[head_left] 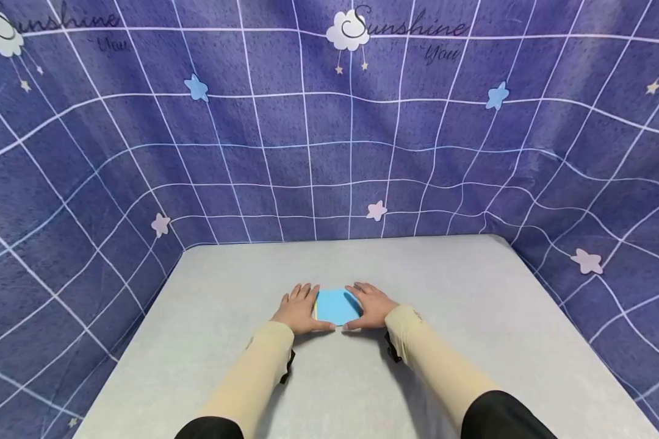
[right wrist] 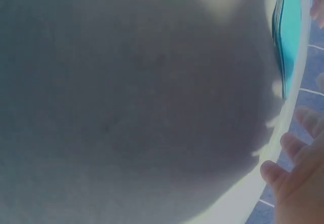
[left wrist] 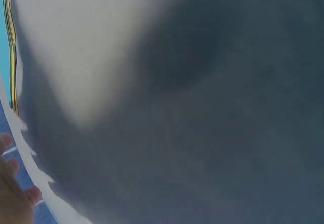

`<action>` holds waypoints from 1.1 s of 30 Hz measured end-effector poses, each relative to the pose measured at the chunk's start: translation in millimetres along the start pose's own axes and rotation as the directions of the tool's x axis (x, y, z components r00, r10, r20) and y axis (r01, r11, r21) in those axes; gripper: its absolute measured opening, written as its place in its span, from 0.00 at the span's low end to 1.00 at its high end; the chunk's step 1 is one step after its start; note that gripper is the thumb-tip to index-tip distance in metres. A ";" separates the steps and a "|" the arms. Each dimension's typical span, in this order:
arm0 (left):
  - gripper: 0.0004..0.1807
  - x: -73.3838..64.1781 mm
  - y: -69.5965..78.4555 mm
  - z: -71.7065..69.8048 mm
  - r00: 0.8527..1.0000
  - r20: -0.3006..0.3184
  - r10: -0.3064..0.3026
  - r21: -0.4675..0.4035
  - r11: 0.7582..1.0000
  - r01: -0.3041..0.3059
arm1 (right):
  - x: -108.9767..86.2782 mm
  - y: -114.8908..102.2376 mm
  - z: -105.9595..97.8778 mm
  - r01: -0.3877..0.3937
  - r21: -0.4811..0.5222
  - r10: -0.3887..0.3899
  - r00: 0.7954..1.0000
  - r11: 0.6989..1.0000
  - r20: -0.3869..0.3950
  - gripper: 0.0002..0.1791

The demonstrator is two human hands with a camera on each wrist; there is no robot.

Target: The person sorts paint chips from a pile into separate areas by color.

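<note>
A small stack of paper sheets [head_left: 336,307], light blue on top, lies on the table between the two hands. Yellow shows along its left side, and in the left wrist view the stack's layered edge [left wrist: 12,46] has yellow and dark lines. My left hand [head_left: 298,312] frames the left side, index finger along it and thumb at the near edge. On the other side, my right hand [head_left: 376,306] has its index fingertip by the far edge and its thumb by the near edge. The thumb tips almost meet. Spread fingers [right wrist: 298,148] show in the right wrist view.
The pale grey tabletop [head_left: 241,268] extends around the hands. A blue-purple curtain [head_left: 318,164] with white grid lines, stars and clouds hangs behind it and along both sides. Beige sleeves [head_left: 252,378] cover the forearms, with black straps under the wrists.
</note>
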State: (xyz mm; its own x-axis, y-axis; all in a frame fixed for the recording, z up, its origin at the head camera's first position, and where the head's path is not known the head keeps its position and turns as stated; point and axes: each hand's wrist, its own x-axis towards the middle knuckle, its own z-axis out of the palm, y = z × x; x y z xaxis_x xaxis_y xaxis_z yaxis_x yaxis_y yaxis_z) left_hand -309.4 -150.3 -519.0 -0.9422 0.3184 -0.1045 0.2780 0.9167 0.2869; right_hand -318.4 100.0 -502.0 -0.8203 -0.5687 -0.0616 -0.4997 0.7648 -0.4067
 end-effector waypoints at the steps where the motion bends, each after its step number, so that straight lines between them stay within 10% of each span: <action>1: 0.67 1.4 0.0 0.5 1.000 0.000 0.003 0.012 1.000 -0.003 | 0.2 0.3 -0.3 -0.001 0.002 0.001 1.000 1.000 0.000 0.59; 17: 0.58 20.9 5.6 -15.9 0.999 -0.033 -0.038 -0.049 0.998 0.036 | 14.0 11.2 -9.0 -0.027 -0.021 0.026 0.998 0.999 -0.060 0.51; 33: 0.65 17.3 6.5 2.3 0.994 0.055 0.099 0.037 0.994 -0.101 | 15.2 10.6 4.9 -0.058 -0.082 0.064 0.995 0.995 0.072 0.57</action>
State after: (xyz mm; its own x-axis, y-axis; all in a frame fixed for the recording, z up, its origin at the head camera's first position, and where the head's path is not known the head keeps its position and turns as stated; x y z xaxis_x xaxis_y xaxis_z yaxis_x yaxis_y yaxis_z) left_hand -323.4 -138.4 -521.2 -0.8983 0.4204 -0.1278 0.3786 0.8882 0.2603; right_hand -334.8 98.0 -511.6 -0.8281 -0.5392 -0.1533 -0.4725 0.8186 -0.3265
